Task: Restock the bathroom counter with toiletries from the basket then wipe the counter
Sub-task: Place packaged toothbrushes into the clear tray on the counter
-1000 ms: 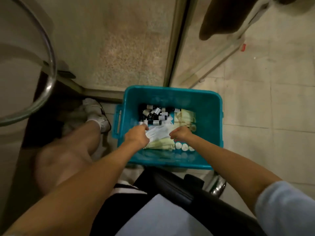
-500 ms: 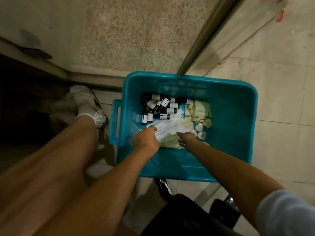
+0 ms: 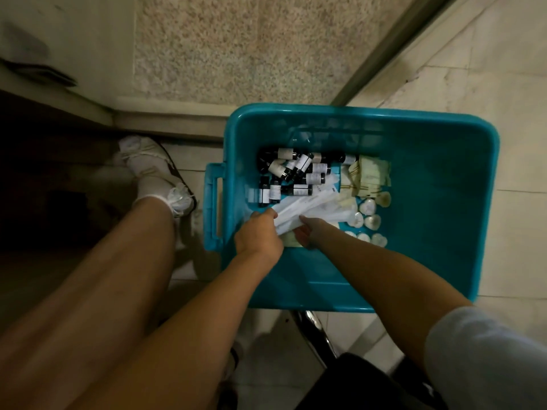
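In the head view, we are holding the white packets (image 3: pixel 307 204) in the near-left part of the teal basket (image 3: pixel 438 247). Our left hand (image 3: pixel 257 236) is pinching their end as before, while the fingers of our right hand (image 3: pixel 312 233), earlier flat, are now curling round them.

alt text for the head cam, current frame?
The left hand and right hand hold a bundle of white packets inside a teal basket on a tiled floor. Dark bottles, beige sachets and round white pieces lie in the basket beyond them.
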`<state>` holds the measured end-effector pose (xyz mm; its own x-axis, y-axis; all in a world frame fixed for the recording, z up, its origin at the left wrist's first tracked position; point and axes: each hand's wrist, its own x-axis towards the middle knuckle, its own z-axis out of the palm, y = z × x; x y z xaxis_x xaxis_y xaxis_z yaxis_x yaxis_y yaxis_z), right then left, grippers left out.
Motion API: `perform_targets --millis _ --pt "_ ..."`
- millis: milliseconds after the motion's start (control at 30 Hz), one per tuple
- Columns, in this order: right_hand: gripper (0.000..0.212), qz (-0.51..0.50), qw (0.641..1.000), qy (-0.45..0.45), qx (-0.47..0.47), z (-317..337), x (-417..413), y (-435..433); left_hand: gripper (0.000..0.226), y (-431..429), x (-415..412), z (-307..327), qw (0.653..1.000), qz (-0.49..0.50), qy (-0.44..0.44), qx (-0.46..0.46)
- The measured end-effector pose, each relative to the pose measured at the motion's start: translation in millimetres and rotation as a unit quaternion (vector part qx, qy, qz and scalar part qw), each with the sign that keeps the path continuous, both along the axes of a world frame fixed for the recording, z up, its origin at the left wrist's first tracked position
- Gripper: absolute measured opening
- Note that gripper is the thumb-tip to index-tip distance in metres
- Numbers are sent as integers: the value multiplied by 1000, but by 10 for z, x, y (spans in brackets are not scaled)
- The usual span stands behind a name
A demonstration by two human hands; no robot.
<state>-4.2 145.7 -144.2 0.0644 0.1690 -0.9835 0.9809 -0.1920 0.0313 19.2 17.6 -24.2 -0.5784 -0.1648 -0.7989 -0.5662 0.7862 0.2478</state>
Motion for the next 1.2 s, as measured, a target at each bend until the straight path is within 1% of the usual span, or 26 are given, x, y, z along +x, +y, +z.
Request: perform_targets --millis 100,133,200,233,267,333,400,467,533,600,667,733,800,900,967,1033,1100,1133,1167,1200 --pt "21 38 997 59 -32 -141 73 29 49 -26 7 -24 1000 -1 -2 6" --pt "21 54 996 66 -22 -122 84 52 50 -24 1 -24 1000 -2 -5 11" --pt "28 69 993 92 20 -82 104 121 51 -11 -18 -33 1000 -2 -8 21" --pt "32 77 991 111 22 -71 109 157 52 -3 -30 -32 1000 2 -8 27" --pt "34 85 988 128 6 -47 106 196 54 6 -41 -36 999 8 -7 35" --pt "30 111 981 141 -74 58 68 277 60 39 -58 -24 999 14 -1 51" --pt "22 134 966 142 -168 207 -30 366 70 77 -67 2 997 27 -2 78" --pt "10 138 948 144 -247 331 -146 416 77 116 -71 18 989 71 -26 124" --pt "14 148 930 152 -301 454 -235 421 71 146 -77 15 970 144 -53 189" --pt "9 165 917 156 -327 577 -292 393 53 159 -88 24 944 228 -64 230" --pt "6 174 919 159 -315 637 -322 363 38 153 -111 58 915 316 -70 242" --pt "6 150 936 158 -276 580 -311 372 32 113 -125 96 899 366 -74 231" --pt "15 118 960 154 -202 440 -259 427 31 69 -134 114 898 376 -75 217" --pt "27 123 985 114 -32 178 -184 544 29 12 -112 81 905 372 -70 193" --pt "22 94 992 73 41 58 -163 631 27 -1 -98 35 908 370 -69 182" --pt "14 68 995 48 45 16 -161 692 27 2 -105 8 911 365 -69 180" --pt "15 59 997 42 19 -21 -181 705 27 14 -118 -17 916 354 -70 177" --pt "11 63 997 39 29 -30 -200 692 26 19 -120 -32 919 348 -69 173" --pt "13 68 996 35 46 -56 -218 691 25 16 -117 -41 922 342 -68 168" --pt "16 51 997 22 62 -81 -232 684 24 15 -112 -53 924 338 -68 165"
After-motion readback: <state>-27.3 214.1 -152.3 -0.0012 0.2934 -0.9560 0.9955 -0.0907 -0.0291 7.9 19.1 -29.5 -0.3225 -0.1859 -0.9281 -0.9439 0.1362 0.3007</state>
